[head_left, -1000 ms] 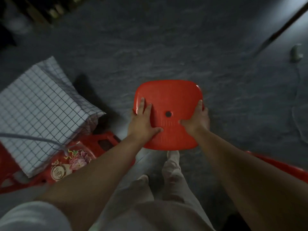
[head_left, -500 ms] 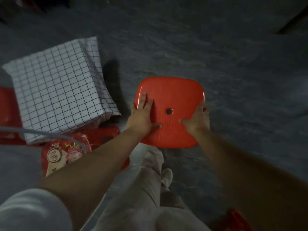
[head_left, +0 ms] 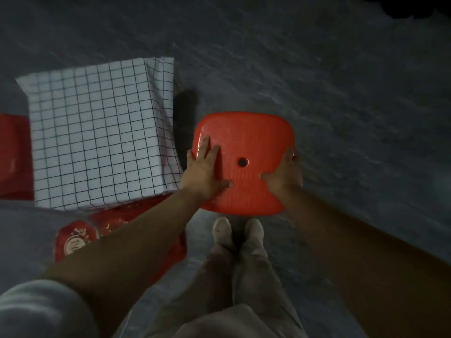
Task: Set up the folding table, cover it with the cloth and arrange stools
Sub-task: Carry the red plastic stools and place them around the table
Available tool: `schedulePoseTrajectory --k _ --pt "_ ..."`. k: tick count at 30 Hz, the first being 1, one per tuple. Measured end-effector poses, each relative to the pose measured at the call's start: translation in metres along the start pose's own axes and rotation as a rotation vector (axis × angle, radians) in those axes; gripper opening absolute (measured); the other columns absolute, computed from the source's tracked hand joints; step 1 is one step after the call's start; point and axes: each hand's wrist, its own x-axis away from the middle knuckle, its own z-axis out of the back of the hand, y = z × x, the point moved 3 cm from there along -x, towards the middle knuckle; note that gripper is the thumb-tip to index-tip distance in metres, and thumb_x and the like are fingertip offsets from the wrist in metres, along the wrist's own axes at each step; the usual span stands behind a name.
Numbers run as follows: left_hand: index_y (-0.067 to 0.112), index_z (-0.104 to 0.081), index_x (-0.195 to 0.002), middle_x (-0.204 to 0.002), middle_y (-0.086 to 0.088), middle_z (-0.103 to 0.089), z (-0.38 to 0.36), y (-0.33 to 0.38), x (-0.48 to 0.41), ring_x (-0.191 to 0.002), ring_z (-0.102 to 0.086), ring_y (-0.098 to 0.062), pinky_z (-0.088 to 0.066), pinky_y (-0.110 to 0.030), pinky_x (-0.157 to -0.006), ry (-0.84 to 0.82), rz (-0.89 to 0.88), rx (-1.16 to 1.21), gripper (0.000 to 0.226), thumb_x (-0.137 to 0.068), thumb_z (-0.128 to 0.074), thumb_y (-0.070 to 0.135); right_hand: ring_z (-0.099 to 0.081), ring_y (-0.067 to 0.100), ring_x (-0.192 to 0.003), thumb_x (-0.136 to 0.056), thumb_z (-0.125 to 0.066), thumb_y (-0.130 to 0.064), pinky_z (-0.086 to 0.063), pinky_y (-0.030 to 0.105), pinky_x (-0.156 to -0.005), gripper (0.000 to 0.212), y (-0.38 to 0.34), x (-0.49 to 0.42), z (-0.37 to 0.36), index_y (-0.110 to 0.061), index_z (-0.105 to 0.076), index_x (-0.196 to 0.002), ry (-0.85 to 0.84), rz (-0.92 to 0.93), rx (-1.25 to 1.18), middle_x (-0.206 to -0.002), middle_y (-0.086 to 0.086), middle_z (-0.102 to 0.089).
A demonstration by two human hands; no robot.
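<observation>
— Nearest item?
— Feet, pale shoes (head_left: 238, 230), together on the grey floor (head_left: 341, 93); the person stands over the work.

— Next?
— One red stool (head_left: 244, 164), seat up, just ahead of the feet. Left hand (head_left: 203, 170) flat on the seat's left edge, right hand (head_left: 284, 175) on the right edge. Each grip wraps the rim, thumbs on top. Likely held so for steady placing.

— Stool position?
— Just right of the desk, near its corner.

— Desk?
— Covered by the checked cloth (head_left: 97, 132), draped over its edges. Another red stool (head_left: 14, 154) shows beyond the far side.
</observation>
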Motion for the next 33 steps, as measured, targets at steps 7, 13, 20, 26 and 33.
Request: schedulePoseTrajectory --k 7,13,20,26,33 --pt "0.031 -0.015 -0.158 -0.166 0.021 0.011 0.021 -0.036 -0.073 -0.151 -0.002 -0.049 -0.033 -0.064 -0.111 0.030 0.090 0.069 0.123 -0.063 -0.090 0.054 -0.045 0.040 -0.131 -0.076 -0.082 -0.026 -0.037 0.040 -0.109 0.115 -0.062 -0.084 -0.027 -0.018 -0.002 -0.159 -0.022 0.089 0.072 -0.151 0.024 -0.031" --pt "0.032 -0.017 -0.157 -0.166 0.021 0.009 0.020 -0.070 -0.138 -0.151 -0.002 -0.049 -0.030 -0.065 -0.112 0.056 0.192 0.084 0.121 -0.063 -0.089 0.054 -0.044 0.042 -0.133 -0.076 -0.084 -0.023 -0.038 0.041 -0.111 0.118 -0.104 -0.157 -0.065 -0.019 0.000 -0.159 -0.097 0.112 0.086 -0.157 0.026 -0.021" --pt "0.033 -0.018 -0.155 -0.165 0.022 0.007 0.013 -0.116 -0.188 -0.150 -0.005 -0.048 -0.035 -0.067 -0.108 0.078 0.280 0.105 0.120 -0.061 -0.089 0.055 -0.047 0.039 -0.132 -0.080 -0.080 -0.028 -0.039 0.040 -0.109 0.115 -0.141 -0.216 -0.110 -0.019 0.003 -0.158 -0.196 0.157 0.173 -0.160 0.024 -0.019" --pt "0.032 -0.020 -0.155 -0.165 0.022 0.005 0.014 -0.141 -0.208 -0.150 -0.006 -0.049 -0.037 -0.067 -0.107 0.086 0.320 0.115 0.119 -0.060 -0.088 0.057 -0.045 0.039 -0.134 -0.081 -0.080 -0.028 -0.038 0.040 -0.111 0.114 -0.165 -0.240 -0.133 -0.019 0.004 -0.158 -0.241 0.186 0.208 -0.159 0.024 -0.022" --pt "0.032 -0.020 -0.155 -0.166 0.019 0.009 0.007 -0.148 -0.221 -0.152 -0.003 -0.045 -0.031 -0.063 -0.114 0.079 0.355 0.145 0.119 -0.061 -0.088 0.059 -0.039 0.040 -0.138 -0.083 -0.078 -0.030 -0.034 0.039 -0.112 0.113 -0.176 -0.256 -0.139 -0.018 0.005 -0.159 -0.255 0.223 0.285 -0.161 0.026 -0.014"
